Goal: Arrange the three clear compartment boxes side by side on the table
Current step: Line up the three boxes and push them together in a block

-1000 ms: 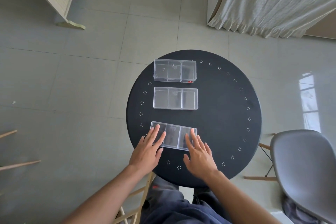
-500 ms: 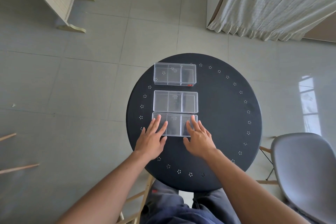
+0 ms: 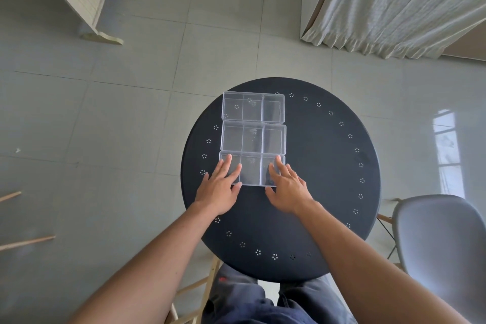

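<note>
Indoors, round black table (image 3: pixel 315 166) on grey tiled floor (image 3: pixel 105 113); both hands flat, fingers spread, on nearest clear box (image 3: pixel 251 171)

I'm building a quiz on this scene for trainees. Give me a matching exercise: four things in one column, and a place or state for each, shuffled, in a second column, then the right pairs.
Things
1. near clear plastic three-compartment box
2. far clear plastic three-compartment box
3. round black metal table
4. grey plastic chair

Places or states
A. ringed with small flower-shaped holes
B. on the person's right, beside the table
C. under the fingers of the left hand and right hand
D. at the table's far edge

Pairs: 1-C, 2-D, 3-A, 4-B
</note>
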Available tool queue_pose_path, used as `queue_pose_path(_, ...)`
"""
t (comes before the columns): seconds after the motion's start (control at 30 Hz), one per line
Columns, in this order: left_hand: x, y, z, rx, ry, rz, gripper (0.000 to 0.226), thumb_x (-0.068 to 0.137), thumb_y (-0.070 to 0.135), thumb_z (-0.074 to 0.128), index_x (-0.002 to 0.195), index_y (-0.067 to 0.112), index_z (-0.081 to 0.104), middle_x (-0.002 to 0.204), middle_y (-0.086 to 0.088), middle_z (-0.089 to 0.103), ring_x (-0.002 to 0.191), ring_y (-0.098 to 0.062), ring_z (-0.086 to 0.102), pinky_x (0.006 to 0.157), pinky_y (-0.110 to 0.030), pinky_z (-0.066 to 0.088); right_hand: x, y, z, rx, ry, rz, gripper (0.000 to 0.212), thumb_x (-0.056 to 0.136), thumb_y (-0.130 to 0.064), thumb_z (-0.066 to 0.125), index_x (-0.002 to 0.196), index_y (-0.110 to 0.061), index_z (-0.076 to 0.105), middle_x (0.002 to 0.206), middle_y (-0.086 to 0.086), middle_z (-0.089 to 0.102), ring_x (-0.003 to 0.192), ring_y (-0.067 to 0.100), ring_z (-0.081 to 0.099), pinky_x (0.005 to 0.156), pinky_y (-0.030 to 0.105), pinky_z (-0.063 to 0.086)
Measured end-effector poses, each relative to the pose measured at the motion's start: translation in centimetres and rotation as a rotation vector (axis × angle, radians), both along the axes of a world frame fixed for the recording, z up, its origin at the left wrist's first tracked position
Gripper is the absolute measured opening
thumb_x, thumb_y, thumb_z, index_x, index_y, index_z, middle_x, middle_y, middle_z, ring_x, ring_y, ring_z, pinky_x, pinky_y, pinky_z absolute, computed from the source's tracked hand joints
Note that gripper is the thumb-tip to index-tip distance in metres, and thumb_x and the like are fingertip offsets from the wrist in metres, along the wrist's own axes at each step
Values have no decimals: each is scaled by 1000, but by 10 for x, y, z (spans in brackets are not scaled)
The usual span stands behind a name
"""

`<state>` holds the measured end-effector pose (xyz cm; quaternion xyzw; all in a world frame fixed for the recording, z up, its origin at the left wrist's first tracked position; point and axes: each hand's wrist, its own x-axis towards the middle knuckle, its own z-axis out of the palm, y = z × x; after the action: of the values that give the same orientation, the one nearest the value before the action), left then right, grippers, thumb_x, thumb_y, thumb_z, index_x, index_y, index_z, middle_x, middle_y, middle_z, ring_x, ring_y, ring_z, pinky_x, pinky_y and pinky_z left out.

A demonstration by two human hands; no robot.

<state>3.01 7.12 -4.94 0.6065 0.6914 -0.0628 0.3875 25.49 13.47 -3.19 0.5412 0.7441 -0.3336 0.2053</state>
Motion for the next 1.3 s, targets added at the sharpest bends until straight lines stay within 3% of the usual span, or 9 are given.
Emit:
queue_pose_path(0.1, 1, 7, 4, 13, 7, 11, 61, 112, 41, 40, 170, 37, 19, 180, 8, -13, 167, -17, -5, 131, -58, 14, -1, 9, 3, -7, -1, 5, 72, 103, -45, 47, 168, -26, 22, 180, -5, -5, 166, 29, 4, 128, 52, 19)
queue_pose_path(0.17, 0, 14, 10, 153, -20, 101, 51, 109, 34, 48, 160, 30, 47, 179, 2, 20, 163, -21, 27, 127, -52, 31, -3, 16, 7, -23, 0, 6, 65, 104, -46, 47, 164, -26, 33, 180, -1, 3, 165, 30, 6, 127, 54, 21)
queue_pose_path(0.3, -17, 39, 16, 495, -142, 438, 35, 104, 22, 54, 134, 20, 73, 134, 4, 72, 124, -19, 65, 104, -36, 53, -8, 42, 18, 89, 140, -202, 45, 101, -40, 52, 141, -20, 61, 152, 7, 51, 145, 33, 43, 111, 52, 43)
queue_pose_path(0.43, -43, 84, 17, 283, -379, 873, 45, 103, 38, 52, 143, 21, 64, 139, 5, 68, 128, -12, 63, 104, -27, 44, -15, 93, 26, 76, 274, -575, 48, 101, -36, 58, 141, -11, 59, 139, 12, 61, 125, 31, 61, 102, 37, 47)
queue_pose_path(0.57, -59, 128, 8, 74, -551, 1008, 64, 103, 57, 41, 157, 25, 50, 162, -1, 52, 147, -21, 50, 123, -52, 40, -23, 141, 28, -55, 319, -778, 63, 99, -42, 56, 150, -6, 51, 139, 6, 66, 95, 20, 67, 89, 36, 46)
queue_pose_path(0.67, -58, 150, 0, -48, -649, 1044, 71, 105, 64, 35, 165, 26, 38, 172, 4, 38, 155, -21, 40, 125, -52, 36, -26, 159, 19, -135, 335, -814, 55, 95, -47, 55, 140, -16, 57, 105, -2, 59, 81, 19, 53, 81, 34, 37)
queue_pose_path(0.9, -47, 166, -10, -67, -564, 996, 74, 105, 66, 27, 165, 25, 37, 173, 0, 36, 160, -22, 34, 129, -53, 29, -27, 171, 2, -177, 306, -815, 35, 102, -47, 53, 134, -33, 48, 96, -11, 59, 97, 18, 59, 93, 35, 40)
queue_pose_path(1.03, -43, 164, -8, -88, -590, 999, 78, 103, 72, 26, 166, 28, 36, 175, 4, 31, 162, -19, 30, 131, -54, 25, -28, 169, 1, -212, 326, -838, 62, 101, -51, 52, 153, -17, 50, 113, -5, 58, 104, 20, 54, 107, 45, 49)
queue_pose_path(1.3, -36, 154, -13, -167, -730, 1061, 72, 102, 75, 26, 168, 44, 23, 178, 13, 20, 164, -17, 22, 129, -63, 20, -34, 159, 9, -389, 413, -1022, 53, 99, -53, 57, 149, -36, 46, 104, -17, 57, 91, 6, 58, 71, 39, 52)
